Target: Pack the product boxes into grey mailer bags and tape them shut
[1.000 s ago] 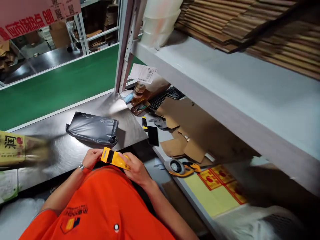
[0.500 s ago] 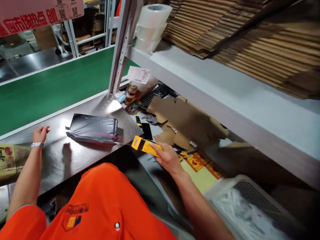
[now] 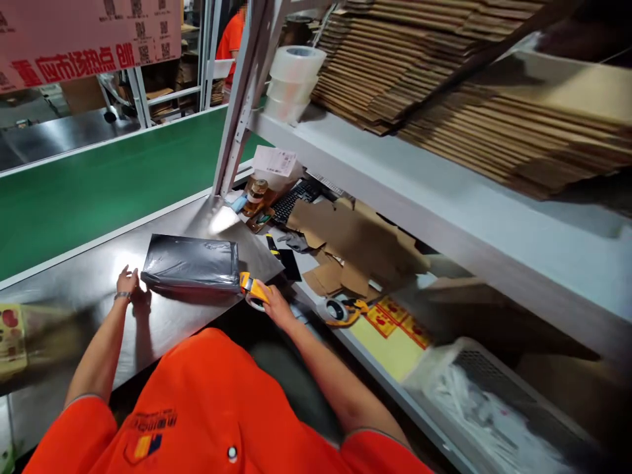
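Moved: tape dispenser in right hand, now at black-wrapped parcel's right end; left hand, now just beside its left.
Right hand: gripping dispenser.
Left hand: fingers loosely spread.
Parcel: on tabletop; seemingly wrapped, taping apparently unfinished.

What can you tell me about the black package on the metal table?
The black package is a long, boxy bundle in glossy, plastic-looking wrap, creased along its sides. It lies lengthwise on the metal table, and looks closed from here. The left hand is close by its left end; the yellow tape dispenser in the right hand is at its right end. I can't tell whether either touches it.
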`<state>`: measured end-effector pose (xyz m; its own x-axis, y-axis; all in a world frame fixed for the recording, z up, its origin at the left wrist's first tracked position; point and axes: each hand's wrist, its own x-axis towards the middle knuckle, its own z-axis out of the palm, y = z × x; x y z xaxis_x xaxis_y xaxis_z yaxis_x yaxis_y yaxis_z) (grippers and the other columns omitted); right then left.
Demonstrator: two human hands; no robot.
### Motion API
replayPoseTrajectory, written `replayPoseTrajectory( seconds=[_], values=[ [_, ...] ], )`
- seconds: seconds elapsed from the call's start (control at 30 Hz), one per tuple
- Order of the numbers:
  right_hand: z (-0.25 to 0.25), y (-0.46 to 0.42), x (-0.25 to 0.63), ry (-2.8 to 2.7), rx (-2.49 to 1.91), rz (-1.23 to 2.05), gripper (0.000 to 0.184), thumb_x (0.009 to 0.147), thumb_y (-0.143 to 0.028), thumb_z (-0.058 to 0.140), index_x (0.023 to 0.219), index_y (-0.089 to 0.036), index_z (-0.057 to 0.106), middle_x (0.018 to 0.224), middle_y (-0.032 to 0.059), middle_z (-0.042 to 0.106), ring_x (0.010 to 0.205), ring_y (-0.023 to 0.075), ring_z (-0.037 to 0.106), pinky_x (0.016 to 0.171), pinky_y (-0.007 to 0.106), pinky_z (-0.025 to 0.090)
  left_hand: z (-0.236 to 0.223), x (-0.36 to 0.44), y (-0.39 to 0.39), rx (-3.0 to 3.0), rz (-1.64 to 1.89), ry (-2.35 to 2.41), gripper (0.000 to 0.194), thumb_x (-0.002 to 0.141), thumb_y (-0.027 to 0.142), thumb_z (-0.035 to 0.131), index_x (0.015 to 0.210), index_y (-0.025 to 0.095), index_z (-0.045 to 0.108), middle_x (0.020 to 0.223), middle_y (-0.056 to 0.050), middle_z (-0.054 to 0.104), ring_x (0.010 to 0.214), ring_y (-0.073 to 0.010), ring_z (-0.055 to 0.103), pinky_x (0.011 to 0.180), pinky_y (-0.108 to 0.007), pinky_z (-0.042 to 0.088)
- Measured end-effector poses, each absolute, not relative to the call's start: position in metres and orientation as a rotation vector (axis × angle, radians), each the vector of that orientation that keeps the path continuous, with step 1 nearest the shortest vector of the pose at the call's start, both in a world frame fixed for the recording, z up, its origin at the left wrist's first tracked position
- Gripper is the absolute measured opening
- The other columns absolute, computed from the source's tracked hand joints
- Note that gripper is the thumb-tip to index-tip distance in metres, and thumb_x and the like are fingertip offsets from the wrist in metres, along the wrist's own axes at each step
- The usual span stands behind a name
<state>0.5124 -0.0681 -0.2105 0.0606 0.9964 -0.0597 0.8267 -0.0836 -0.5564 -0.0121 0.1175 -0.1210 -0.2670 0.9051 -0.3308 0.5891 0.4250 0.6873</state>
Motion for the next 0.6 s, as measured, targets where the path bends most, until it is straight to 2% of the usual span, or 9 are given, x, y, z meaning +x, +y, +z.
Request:
replayPoseTrajectory(
  seconds=[0.07, 0.1, 0.17, 0.23, 0.3, 0.37, 0.47, 0.53, 0.6],
  values=[
    [-0.216, -0.069, 0.515, -1.813, -1.955, 0.64, 0.086, 0.079, -0.004, 0.054, 0.163, -0.021, 0.056, 0.117, 0.0101, 0.063, 0.113, 0.0282, 0.064, 0.112, 0.048, 0.055, -0.116, -0.014, 0.109, 1.291, 0.656, 1.86, 0.061, 0.116, 0.035, 0.034, 0.171, 0.008, 0.036, 0.157, -0.022, 0.066, 0.143, -0.0275, 0.065, 0.113, -0.038, 0.057],
    [-0.219, -0.069, 0.516, -1.818, -1.949, 0.643, 0.086, 0.079, -0.005, 0.054, 0.163, -0.021, 0.055, 0.118, 0.0102, 0.063, 0.114, 0.0285, 0.064, 0.112, 0.048, 0.055, -0.116, -0.011, 0.104, 1.317, 0.686, 1.791, 0.062, 0.116, 0.034, 0.035, 0.174, 0.011, 0.032, 0.162, -0.02, 0.063, 0.148, -0.0253, 0.062, 0.116, -0.036, 0.055],
    [-0.222, -0.068, 0.516, -1.814, -1.949, 0.643, 0.086, 0.078, -0.006, 0.055, 0.163, -0.02, 0.054, 0.119, 0.0102, 0.062, 0.115, 0.029, 0.064, 0.112, 0.048, 0.056, -0.12, 0.0, 0.094, 1.38, 0.718, 1.671, 0.077, 0.109, 0.036, 0.056, 0.177, 0.016, 0.026, 0.17, -0.019, 0.056, 0.154, -0.0255, 0.057, 0.121, -0.035, 0.052],
    [-0.222, -0.066, 0.515, -1.792, -1.964, 0.64, 0.086, 0.077, -0.007, 0.055, 0.162, -0.022, 0.055, 0.116, 0.0093, 0.062, 0.113, 0.0295, 0.065, 0.11, 0.049, 0.058, -0.129, 0.012, 0.087, 1.423, 0.74, 1.626, 0.105, 0.093, 0.036, 0.079, 0.178, 0.019, 0.021, 0.175, -0.02, 0.05, 0.159, -0.029, 0.053, 0.124, -0.038, 0.05],
    [-0.221, -0.064, 0.514, -1.766, -1.967, 0.642, 0.087, 0.074, -0.008, 0.056, 0.16, -0.026, 0.057, 0.113, 0.0078, 0.063, 0.111, 0.0301, 0.066, 0.11, 0.051, 0.059, -0.137, 0.021, 0.084, 1.426, 0.763, 1.675, 0.123, 0.082, 0.037, 0.089, 0.179, 0.02, 0.016, 0.174, -0.022, 0.049, 0.158, -0.0311, 0.054, 0.125, -0.041, 0.05],
    [-0.221, -0.063, 0.513, -1.739, -1.949, 0.647, 0.089, 0.073, -0.009, 0.057, 0.16, -0.031, 0.058, 0.11, 0.0066, 0.064, 0.111, 0.0305, 0.068, 0.111, 0.053, 0.059, -0.141, 0.025, 0.086, 1.4, 0.736, 1.769, 0.126, 0.081, 0.04, 0.089, 0.179, 0.017, 0.013, 0.163, -0.023, 0.061, 0.147, -0.0326, 0.065, 0.12, -0.044, 0.055],
    [-0.224, -0.062, 0.512, -1.689, -1.918, 0.67, 0.09, 0.074, -0.013, 0.056, 0.161, -0.035, 0.057, 0.109, 0.0063, 0.064, 0.111, 0.0311, 0.069, 0.11, 0.054, 0.06, -0.134, 0.03, 0.092, 1.401, 0.654, 1.871, 0.122, 0.086, 0.048, 0.085, 0.179, 0.015, 0.013, 0.135, -0.019, 0.08, 0.123, -0.0337, 0.08, 0.105, -0.043, 0.063],
    [-0.227, -0.06, 0.513, -1.652, -1.896, 0.686, 0.089, 0.075, -0.014, 0.055, 0.161, -0.035, 0.057, 0.109, 0.0064, 0.065, 0.108, 0.0307, 0.07, 0.107, 0.054, 0.06, -0.121, 0.035, 0.098, 1.432, 0.619, 1.939, 0.115, 0.09, 0.052, 0.079, 0.178, 0.014, 0.016, 0.121, -0.016, 0.084, 0.114, -0.0348, 0.083, 0.099, -0.043, 0.064],
    [-0.226, -0.054, 0.516, -1.63, -1.857, 0.713, 0.088, 0.076, -0.016, 0.054, 0.162, -0.035, 0.057, 0.111, 0.007, 0.066, 0.109, 0.0302, 0.071, 0.107, 0.053, 0.06, -0.104, 0.041, 0.109, 1.468, 0.565, 2.022, 0.107, 0.095, 0.056, 0.073, 0.177, 0.012, 0.022, 0.113, -0.018, 0.085, 0.112, -0.0376, 0.083, 0.099, -0.047, 0.064]
  ],
)
